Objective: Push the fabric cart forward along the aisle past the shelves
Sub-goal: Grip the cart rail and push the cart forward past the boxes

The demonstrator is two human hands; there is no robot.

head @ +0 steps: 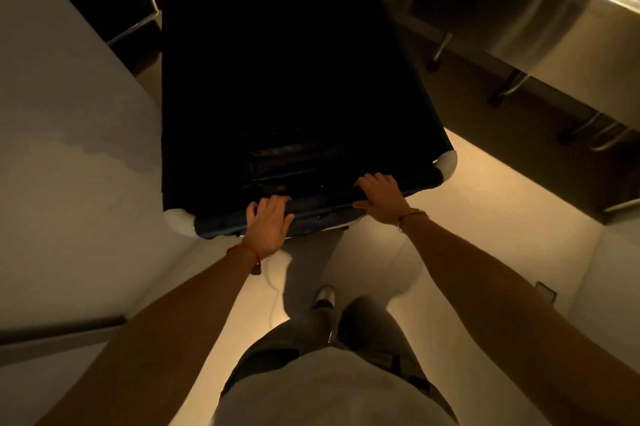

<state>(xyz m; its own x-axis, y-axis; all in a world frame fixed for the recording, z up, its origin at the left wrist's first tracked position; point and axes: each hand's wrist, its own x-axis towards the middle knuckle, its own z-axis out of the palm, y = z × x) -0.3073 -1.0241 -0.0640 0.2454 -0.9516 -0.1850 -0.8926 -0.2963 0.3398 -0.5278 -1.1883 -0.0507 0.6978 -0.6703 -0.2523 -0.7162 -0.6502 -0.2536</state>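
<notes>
Between a pale wall (62, 135) on the person's left and a row of steel tables (561, 31) on the right, a dark fabric cart (284, 72) stands in the aisle, directly ahead of the person and filling most of the gap. Its cloth sides are almost black in the dim, warm light, and white rounded caps show at its corners, one at the near left corner (180, 223) and one at the near right corner (447, 164). The inside is too dark to make out clearly; something folded and glossy lies low against the near side.

Both hands sit on the cart's near rim. The left hand (268, 226) lies over the rim toward the near left corner, fingers together and curled over the top edge, a red cord bracelet (247, 252) on the wrist. The right hand (379, 195) grips the same rim closer to the near right corner, fingers wrapped over the edge and thumb underneath on the outer face, with a thin gold bangle (412, 216) at the wrist. Both arms reach out nearly straight.

A metal-framed shelf (138, 10) stands at the cart's far left side, close to it. Below the arms, the person's grey trousers (311, 273) and one light shoe (323, 297) show on the pale floor (467, 218), just behind the cart.
</notes>
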